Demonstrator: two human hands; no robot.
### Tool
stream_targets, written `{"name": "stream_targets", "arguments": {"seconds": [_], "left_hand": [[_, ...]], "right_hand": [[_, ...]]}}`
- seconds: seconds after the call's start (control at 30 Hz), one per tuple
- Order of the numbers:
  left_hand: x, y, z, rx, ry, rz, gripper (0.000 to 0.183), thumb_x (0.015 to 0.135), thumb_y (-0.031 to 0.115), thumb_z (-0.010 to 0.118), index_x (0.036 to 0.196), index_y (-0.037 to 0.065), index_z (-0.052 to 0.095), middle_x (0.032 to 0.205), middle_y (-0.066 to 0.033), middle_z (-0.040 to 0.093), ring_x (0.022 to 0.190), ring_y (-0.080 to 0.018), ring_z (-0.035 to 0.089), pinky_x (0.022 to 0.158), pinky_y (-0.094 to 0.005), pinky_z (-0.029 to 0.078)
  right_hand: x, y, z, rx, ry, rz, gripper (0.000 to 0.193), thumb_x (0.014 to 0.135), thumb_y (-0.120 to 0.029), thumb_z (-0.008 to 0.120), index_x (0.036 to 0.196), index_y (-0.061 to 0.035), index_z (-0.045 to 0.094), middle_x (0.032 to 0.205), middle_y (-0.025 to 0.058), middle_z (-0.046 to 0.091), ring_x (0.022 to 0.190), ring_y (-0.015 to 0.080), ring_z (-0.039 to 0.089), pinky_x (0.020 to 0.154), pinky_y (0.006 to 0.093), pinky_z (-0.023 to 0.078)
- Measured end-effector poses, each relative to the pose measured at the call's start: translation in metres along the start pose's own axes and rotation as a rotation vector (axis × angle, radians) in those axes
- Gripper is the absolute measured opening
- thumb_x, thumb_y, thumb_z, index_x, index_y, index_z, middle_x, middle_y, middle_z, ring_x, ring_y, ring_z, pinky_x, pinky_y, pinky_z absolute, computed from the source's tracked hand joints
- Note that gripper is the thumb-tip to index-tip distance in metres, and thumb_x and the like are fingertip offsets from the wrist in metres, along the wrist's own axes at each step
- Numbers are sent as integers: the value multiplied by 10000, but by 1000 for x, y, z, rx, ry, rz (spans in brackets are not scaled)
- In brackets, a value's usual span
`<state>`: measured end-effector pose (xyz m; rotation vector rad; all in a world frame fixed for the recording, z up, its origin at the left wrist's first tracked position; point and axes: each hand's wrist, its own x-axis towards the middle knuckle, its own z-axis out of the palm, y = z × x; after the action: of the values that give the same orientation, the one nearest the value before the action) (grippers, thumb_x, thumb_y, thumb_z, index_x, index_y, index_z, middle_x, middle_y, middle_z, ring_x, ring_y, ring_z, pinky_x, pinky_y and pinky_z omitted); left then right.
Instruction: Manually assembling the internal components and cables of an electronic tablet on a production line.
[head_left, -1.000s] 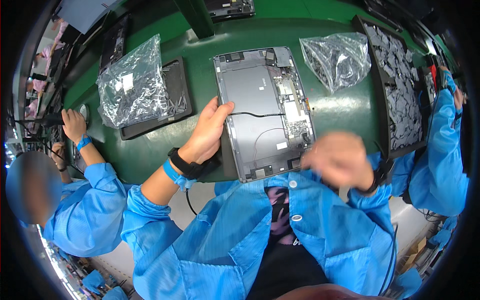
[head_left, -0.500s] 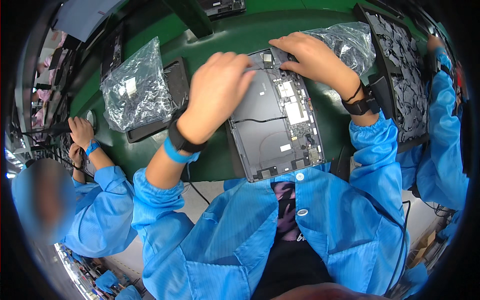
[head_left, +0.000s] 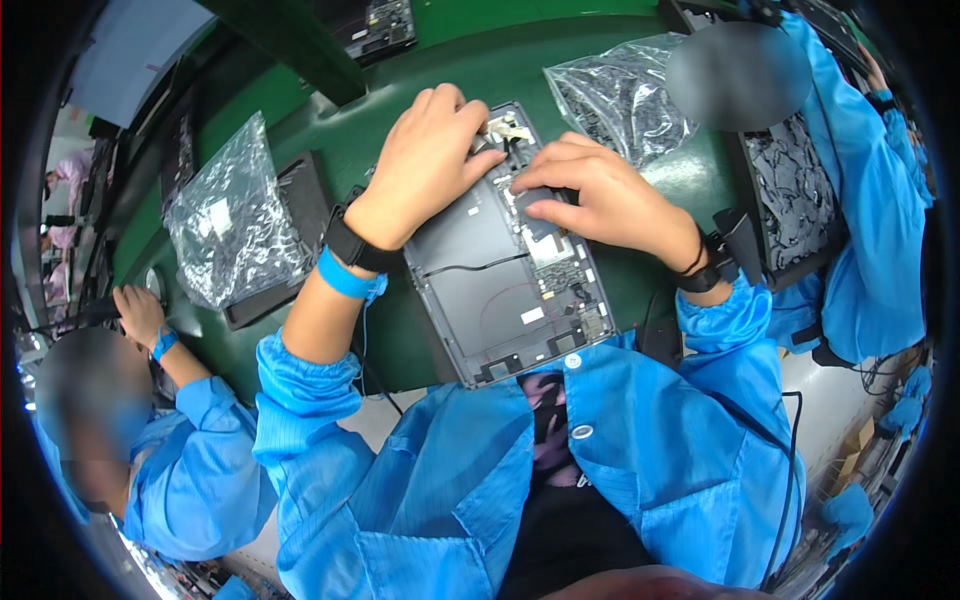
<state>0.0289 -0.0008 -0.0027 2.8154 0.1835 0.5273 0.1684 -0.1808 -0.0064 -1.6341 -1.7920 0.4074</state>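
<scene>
An opened grey laptop case lies on the green bench close to my body, its inside facing up. A circuit board runs along its right side, and a black cable crosses its middle. My left hand is at the far left part of the case, thumb and fingers closed together; whatever lies between them is mostly hidden. Beside those fingertips is a crumpled pale piece. My right hand is over the board, with a small dark grey flat piece between thumb and fingers.
To the left, a clear bag of small dark parts rests on a black tray. Another clear bag lies at the far right, near a tray of dark pieces. Co-workers in blue sit on both sides. A green post stands at the back.
My right hand has moved from the case's far edge down over the board, and a dark flat piece now shows there. A pale crumpled piece has appeared by my left fingers. The right-hand co-worker leans in.
</scene>
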Motion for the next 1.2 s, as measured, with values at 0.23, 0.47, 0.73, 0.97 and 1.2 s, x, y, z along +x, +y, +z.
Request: {"name": "stream_targets", "arguments": {"seconds": [0.23, 0.47, 0.73, 0.97, 1.2], "left_hand": [[-1, 3, -3, 58, 31, -4, 279, 746, 232, 760, 776, 39, 561, 863, -114, 518, 821, -311, 512, 705, -407, 434], [-42, 11, -34, 22, 39, -70, 239, 741, 156, 742, 813, 1, 574, 1063, -195, 557, 1031, -387, 523, 883, -446, 433], [-118, -27, -85, 142, 2, -451, 256, 873, 242, 652, 1025, 36, 651, 966, -219, 649, 910, -393, 598, 826, -465, 460], [-153, -39, -75, 231, 5, -485, 241, 829, 137, 682, 1022, 1, 636, 964, -224, 645, 916, -411, 586, 826, -469, 459], [-163, -50, -72, 76, 99, -477, 268, 793, 111, 719, 1011, -17, 630, 965, -218, 626, 929, -384, 593, 833, -453, 461]], "right_hand": [[-2, 53, -39, -361, 361, 160, 106, 808, -133, 669, 868, -52, 704, 834, 103, 652, 843, 321, 603, 755, 413, 492], [17, 58, -6, -546, 267, 142, 80, 674, -117, 622, 718, -55, 647, 818, 140, 598, 826, 341, 611, 688, 454, 527], [6, 67, -4, -581, 326, 195, 114, 742, -115, 676, 783, -37, 604, 873, 131, 550, 842, 326, 595, 697, 434, 504], [1, 69, -4, -625, 349, 203, 122, 741, -125, 673, 793, -34, 611, 871, 132, 562, 806, 318, 616, 670, 421, 529], [2, 72, 1, -662, 394, 218, 131, 736, -134, 673, 793, -32, 613, 842, 136, 578, 821, 317, 615, 655, 428, 525]]}}
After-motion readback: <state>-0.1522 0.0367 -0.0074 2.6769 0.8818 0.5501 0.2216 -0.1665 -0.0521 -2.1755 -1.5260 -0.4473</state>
